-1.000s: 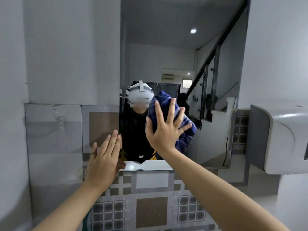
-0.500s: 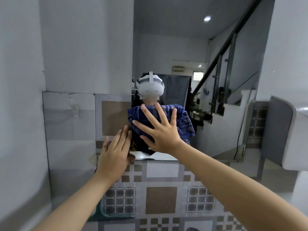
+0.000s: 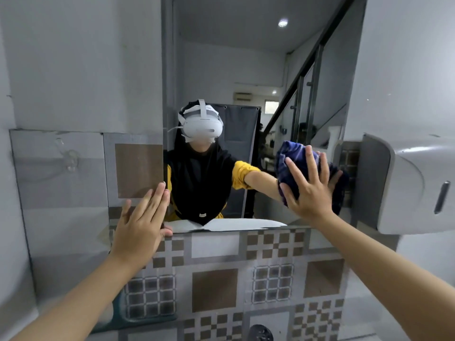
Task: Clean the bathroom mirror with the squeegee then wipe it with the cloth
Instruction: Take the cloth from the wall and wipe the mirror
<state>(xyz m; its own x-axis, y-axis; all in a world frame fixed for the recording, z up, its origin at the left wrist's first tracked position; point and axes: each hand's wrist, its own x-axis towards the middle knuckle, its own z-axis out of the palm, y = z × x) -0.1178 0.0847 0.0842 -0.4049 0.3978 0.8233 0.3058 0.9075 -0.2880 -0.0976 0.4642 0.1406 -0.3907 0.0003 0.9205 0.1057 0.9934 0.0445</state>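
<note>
The wall mirror [image 3: 246,57] fills the upper middle of the view and reflects a person with a headset. My right hand [image 3: 310,188] presses a dark blue checked cloth [image 3: 289,157] flat against the mirror's lower right part, fingers spread over it. My left hand [image 3: 141,220] rests flat with fingers together on the tiled wall at the mirror's lower left corner, holding nothing. No squeegee is in view.
A white wall-mounted dispenser [image 3: 416,183] juts out right of the mirror, close to the cloth. Patterned grey and brown tiles [image 3: 214,289] cover the wall below. A clear suction hook [image 3: 70,158] sticks to the grey panel at the left.
My right hand has swept the cloth from the mirror's lower middle across to its lower right edge. My left hand stays at the lower left corner.
</note>
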